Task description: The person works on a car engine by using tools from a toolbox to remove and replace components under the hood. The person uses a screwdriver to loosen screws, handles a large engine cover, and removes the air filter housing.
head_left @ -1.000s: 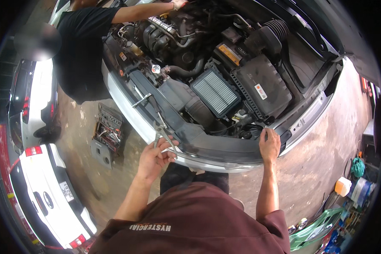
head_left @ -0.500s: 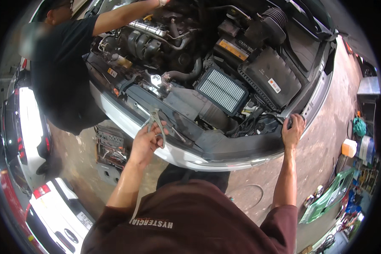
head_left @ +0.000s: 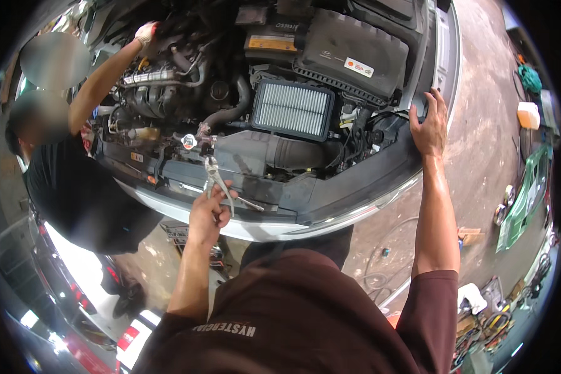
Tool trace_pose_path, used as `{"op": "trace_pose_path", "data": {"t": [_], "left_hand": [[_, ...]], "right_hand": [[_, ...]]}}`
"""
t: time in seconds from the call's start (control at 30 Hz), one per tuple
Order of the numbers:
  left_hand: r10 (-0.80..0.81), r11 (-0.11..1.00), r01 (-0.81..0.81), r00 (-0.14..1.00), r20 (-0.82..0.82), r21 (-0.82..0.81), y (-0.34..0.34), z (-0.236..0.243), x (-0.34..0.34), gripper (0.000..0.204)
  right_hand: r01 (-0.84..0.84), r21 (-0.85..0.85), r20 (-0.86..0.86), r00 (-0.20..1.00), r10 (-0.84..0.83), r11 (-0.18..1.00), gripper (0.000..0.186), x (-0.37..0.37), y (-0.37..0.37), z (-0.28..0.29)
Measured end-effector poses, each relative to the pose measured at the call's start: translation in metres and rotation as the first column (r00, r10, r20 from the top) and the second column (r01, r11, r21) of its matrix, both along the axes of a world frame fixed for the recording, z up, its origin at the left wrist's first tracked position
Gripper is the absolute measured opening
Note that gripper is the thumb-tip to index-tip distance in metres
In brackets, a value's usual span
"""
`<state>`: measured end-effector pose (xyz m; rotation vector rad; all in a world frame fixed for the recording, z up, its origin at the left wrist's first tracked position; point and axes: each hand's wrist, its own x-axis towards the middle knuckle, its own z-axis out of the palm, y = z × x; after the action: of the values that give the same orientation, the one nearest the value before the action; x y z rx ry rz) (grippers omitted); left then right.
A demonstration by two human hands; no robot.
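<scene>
Locking pliers point(head_left: 214, 171) are in my left hand point(head_left: 206, 215), with the fingers closed round the handles and the jaws pointing away from me. They are over the front edge of a car's open engine bay, below the radiator cap point(head_left: 189, 141). Beneath them, a slim metal tool point(head_left: 250, 204) lies on the black front panel point(head_left: 336, 192), partly covered by the pliers and my hand. My right hand point(head_left: 431, 131) rests on the fender edge at the right front corner, thumb apart from the fingers. An air filter point(head_left: 293, 109) with white pleats lies exposed between my hands, farther in.
Beyond the filter are the black air filter housing cover point(head_left: 349, 47) and a battery point(head_left: 271, 43). At the left a co-worker in black point(head_left: 75, 193) reaches a gloved hand point(head_left: 146, 32) over the engine. A yellowish jug point(head_left: 528, 116) and green panel point(head_left: 523, 199) stand right.
The view has turned, so the engine bay appears farther left and higher. My left hand still holds the pliers, and my right hand remains at the fender edge. The co-worker's gloved hand shows more fully.
</scene>
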<state>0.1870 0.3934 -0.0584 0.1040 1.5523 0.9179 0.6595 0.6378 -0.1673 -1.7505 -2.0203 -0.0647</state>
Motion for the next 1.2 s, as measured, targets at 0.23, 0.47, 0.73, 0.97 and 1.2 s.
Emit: {"op": "trace_pose_path", "data": {"t": [0.23, 0.47, 0.73, 0.97, 1.2], "left_hand": [[-0.056, 0.998, 0.055, 0.998, 0.024, 0.019, 0.034, -0.013, 0.025, 0.045], [0.059, 0.997, -0.042, 0.949, -0.309, 0.062, 0.011, -0.011, -0.031, 0.043], [0.164, 0.973, -0.229, 0.783, -0.6, -0.034, -0.058, -0.074, -0.128, 0.039], [-0.324, 0.91, -0.052, 0.527, -0.786, -0.411, -0.041, -0.075, -0.124, 0.048], [-0.46, 0.885, 0.066, 0.267, -0.847, -0.46, -0.005, -0.124, -0.124, 0.052]], "right_hand": [[0.016, 0.013, 0.031, 0.999, -0.017, 1.0, 0.051, 0.007, -0.002, -0.003], [-0.014, -0.029, 0.076, 0.997, 0.017, 0.999, 0.05, 0.006, 0.005, -0.005], [-0.026, -0.013, 0.062, 0.998, 0.026, 1.0, 0.048, -0.004, -0.005, 0.0], [-0.016, -0.038, 0.105, 0.994, 0.02, 0.999, 0.047, -0.013, -0.003, 0.005], [0.021, -0.015, 0.087, 0.996, -0.019, 1.0, 0.05, 0.016, -0.002, 0.005]]}}
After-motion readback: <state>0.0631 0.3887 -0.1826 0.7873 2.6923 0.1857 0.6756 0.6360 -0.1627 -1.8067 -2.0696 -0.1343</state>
